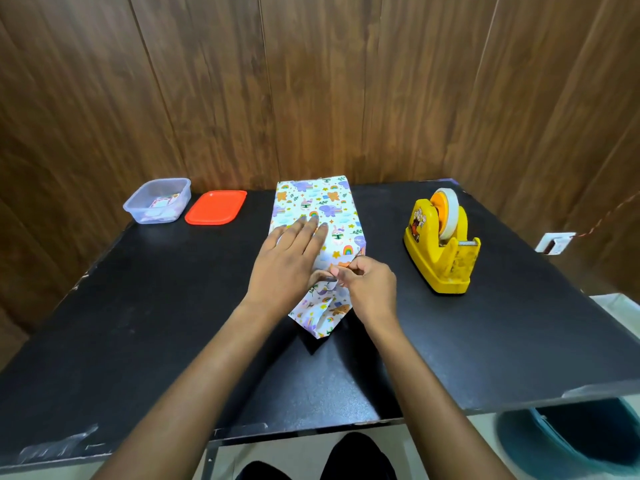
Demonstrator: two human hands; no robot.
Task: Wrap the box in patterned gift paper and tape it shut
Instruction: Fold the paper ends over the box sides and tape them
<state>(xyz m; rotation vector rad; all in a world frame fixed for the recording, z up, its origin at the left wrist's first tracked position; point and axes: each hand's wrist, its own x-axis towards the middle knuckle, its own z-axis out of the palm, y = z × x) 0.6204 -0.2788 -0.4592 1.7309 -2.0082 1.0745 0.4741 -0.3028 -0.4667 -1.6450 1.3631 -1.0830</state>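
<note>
My left hand [291, 258] lies flat on the box [322, 206], mid-table [138, 306], pressing it down. My right hand [367, 285] pinches the paper [318, 317] at the seam by the near end. Body looks wrapped and this end flap is loose. Next, I reckon: fold it in neatly, then fetch tape from the dispenser [443, 244].

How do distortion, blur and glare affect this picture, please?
Head view: the wide-angle lens splays the table edges and wall panels outward; the bin at lower right is smeared; left hand, right hand and gift paper are sharp; no harsh glare.
</note>
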